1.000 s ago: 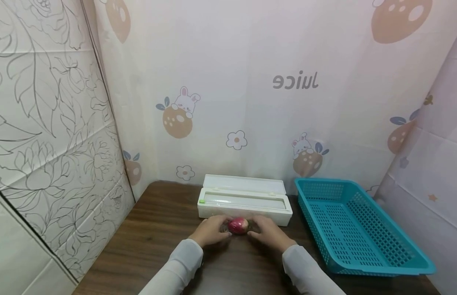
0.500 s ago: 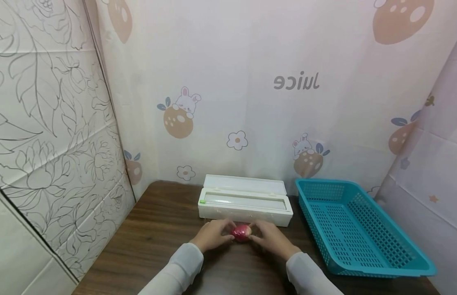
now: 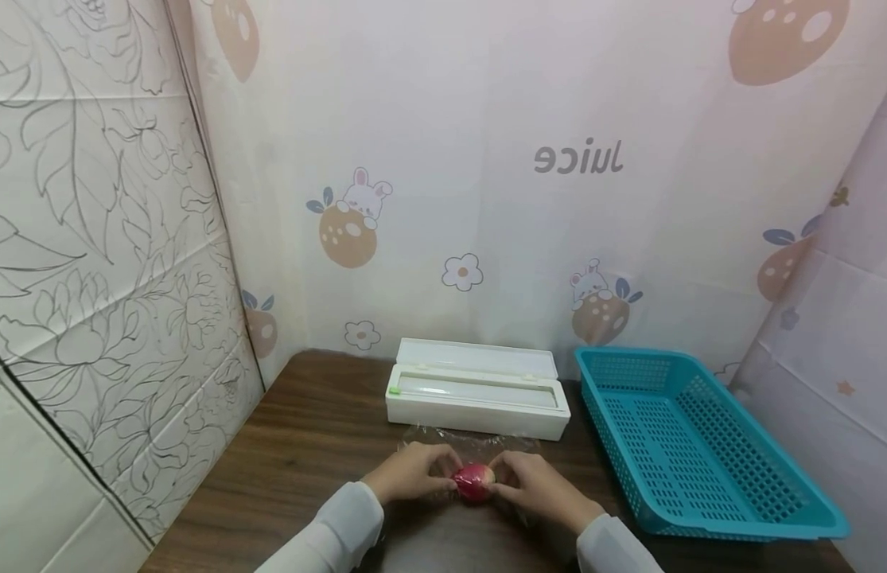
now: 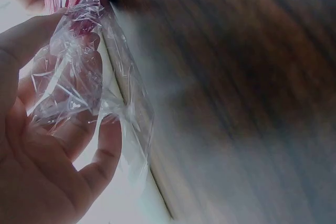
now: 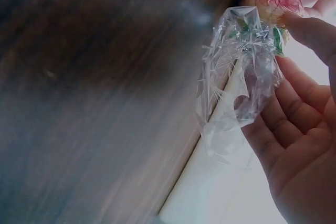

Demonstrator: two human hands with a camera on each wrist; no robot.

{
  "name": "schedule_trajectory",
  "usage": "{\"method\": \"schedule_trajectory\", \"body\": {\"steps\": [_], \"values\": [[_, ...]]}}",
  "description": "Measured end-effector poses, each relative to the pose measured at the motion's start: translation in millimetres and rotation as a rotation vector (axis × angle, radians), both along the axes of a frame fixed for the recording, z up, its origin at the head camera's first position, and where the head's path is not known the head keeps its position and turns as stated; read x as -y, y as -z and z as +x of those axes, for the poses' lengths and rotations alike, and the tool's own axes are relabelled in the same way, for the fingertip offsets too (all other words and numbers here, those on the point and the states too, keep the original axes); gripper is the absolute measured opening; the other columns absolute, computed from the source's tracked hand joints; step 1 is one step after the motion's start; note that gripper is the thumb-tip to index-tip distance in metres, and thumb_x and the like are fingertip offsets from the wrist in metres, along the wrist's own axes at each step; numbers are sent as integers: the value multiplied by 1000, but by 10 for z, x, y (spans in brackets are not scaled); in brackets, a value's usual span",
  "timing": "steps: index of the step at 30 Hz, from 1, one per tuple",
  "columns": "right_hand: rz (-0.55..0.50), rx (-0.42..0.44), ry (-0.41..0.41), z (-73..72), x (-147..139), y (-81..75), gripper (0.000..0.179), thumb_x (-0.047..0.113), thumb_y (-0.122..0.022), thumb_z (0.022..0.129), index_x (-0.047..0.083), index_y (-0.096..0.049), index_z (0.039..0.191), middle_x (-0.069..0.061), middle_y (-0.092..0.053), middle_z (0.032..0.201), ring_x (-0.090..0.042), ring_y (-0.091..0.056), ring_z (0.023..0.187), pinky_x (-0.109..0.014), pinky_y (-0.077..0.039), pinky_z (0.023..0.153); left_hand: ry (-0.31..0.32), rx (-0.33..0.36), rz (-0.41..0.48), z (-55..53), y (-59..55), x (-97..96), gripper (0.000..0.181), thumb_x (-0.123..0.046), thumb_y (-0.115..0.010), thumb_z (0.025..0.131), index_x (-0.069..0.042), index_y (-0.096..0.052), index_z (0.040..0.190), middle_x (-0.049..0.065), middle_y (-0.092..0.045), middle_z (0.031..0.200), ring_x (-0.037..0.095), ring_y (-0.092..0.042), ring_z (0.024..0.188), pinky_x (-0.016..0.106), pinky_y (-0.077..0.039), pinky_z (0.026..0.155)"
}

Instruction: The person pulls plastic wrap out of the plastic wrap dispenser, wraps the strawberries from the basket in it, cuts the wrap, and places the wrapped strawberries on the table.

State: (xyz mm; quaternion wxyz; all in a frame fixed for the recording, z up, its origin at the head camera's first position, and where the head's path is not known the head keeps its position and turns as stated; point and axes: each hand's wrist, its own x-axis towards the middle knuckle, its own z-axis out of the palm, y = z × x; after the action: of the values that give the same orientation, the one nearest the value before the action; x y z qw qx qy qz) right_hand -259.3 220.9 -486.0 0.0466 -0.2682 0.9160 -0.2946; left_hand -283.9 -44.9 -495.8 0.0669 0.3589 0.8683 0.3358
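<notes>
A small rounded red fruit (image 3: 474, 482), pale at one end with green at the tip, is wrapped in clear cling film (image 4: 76, 72). Its exact kind I cannot tell. My left hand (image 3: 414, 471) pinches the wrapped fruit at its red end, thumb nearest me. At the pale end my right hand (image 3: 536, 481) pinches it between thumb and fingers. Loose crumpled film (image 5: 239, 72) hangs off both ends, across the fingers in each wrist view. Just behind the hands stands a white cling film dispenser box (image 3: 479, 402), its lid raised.
A teal plastic basket (image 3: 647, 509) stands on the right of the dark wooden table (image 3: 285, 461). A patterned curtain (image 3: 472, 199) closes off the back, and a panel with line-drawn flowers (image 3: 114, 263) rises at the left.
Both hands have drawn the wrapped fruit toward me, away from the dispenser box, and slightly right. More of the film now shows between the hands and the box.
</notes>
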Motion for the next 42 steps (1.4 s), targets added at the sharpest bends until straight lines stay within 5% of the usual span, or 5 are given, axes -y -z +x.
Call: {"method": "schedule_trajectory", "body": {"steps": [17, 24, 29, 34, 42], "values": [[45, 10, -58, 108, -19, -5, 38, 49, -64, 96, 13, -71, 106, 13, -64, 91, -1, -58, 78, -29, -54, 68, 32, 52, -95, 62, 42, 31, 25, -31, -68, 96, -18, -74, 117, -15, -70, 97, -1, -60, 76, 22, -51, 74], [82, 31, -22, 94, -35, 27, 39, 51, -63, 95, 15, -72, 107, 14, -65, 93, -2, -58, 80, -30, -54, 70, -9, -304, -136, 166, -3, -26, 29, -33, -74, 90, -26, -72, 117, -16, -65, 110, 4, -58, 104, 33, -46, 89], [71, 33, -14, 95, -59, 57, 33, 46, -65, 96, 16, -71, 108, 16, -63, 90, -1, -58, 78, -28, -53, 68, 24, -428, -118, 225, -6, -75, 34, -38, -78, 86, -28, -71, 117, -17, -65, 110, 0, -58, 100, 26, -43, 82], [73, -26, 1, 130, -52, 60, 32, 44, -66, 96, 15, -70, 109, 14, -63, 90, -2, -58, 78, -29, -53, 69, 24, -416, -151, 234, 48, -102, 43, -41, -83, 81, -28, -69, 119, -17, -64, 110, -2, -57, 98, 30, -47, 85], [93, -294, 51, 198, -7, -5, 34, 50, -67, 93, 22, -68, 111, 13, -64, 109, -10, -60, 102, -40, -55, 86, 12, -311, -148, 193, 74, -116, 39, -36, -82, 83, -26, -69, 119, -18, -65, 109, -3, -59, 98, 29, -47, 84]]}}
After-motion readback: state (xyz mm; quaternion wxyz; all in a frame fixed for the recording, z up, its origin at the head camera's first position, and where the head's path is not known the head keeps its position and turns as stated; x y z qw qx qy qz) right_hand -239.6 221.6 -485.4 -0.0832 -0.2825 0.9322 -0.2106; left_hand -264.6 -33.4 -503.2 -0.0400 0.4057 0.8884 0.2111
